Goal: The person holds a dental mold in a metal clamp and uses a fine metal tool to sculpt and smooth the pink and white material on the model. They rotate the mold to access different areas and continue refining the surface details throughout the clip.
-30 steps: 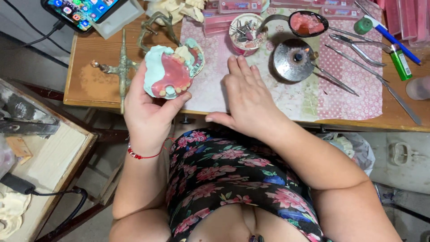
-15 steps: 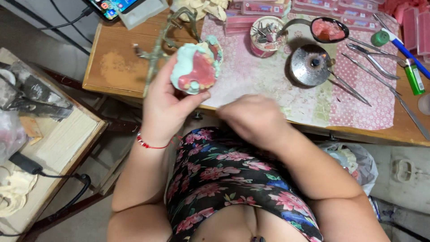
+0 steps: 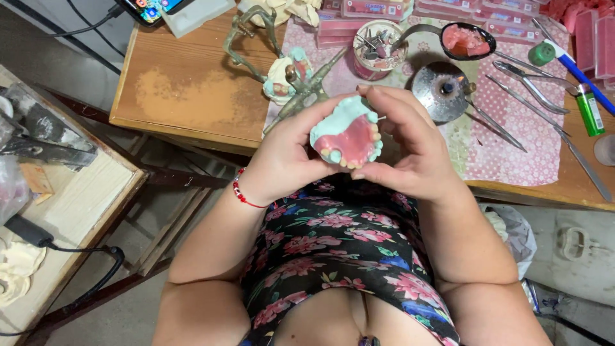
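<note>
Overhead, looking down on a wooden workbench (image 3: 192,90) that fills the upper frame; a pale side table (image 3: 70,211) sits lower left with a black cable across it. On the bench, a pink dotted cloth (image 3: 512,154) covers the right part.

Both hands meet over the near edge of the bench, above the floral top. Left hand (image 3: 282,157): thumb and fingers closed against the left side of a denture model (image 3: 349,134). Red bead bracelet (image 3: 246,192) on that wrist. Right hand (image 3: 410,144): fingers curled over the top and right edge of the same model, thumb under it. So 2 hands clamped on 1 piece, held in the air and tilted toward the camera.

Model: mint-green base, pink wax plate in the middle, a row of pale teeth along the lower rim.

Behind the hands, smaller items on the bench: metal articulator frame (image 3: 301,86) carrying another cast, just beyond the left fingers; round metal burner (image 3: 442,90) near the right fingers; cup of burs (image 3: 375,45); black spoon with pink wax (image 3: 467,40); long steel instruments (image 3: 532,90); green lighter (image 3: 588,112) at far right.
</note>
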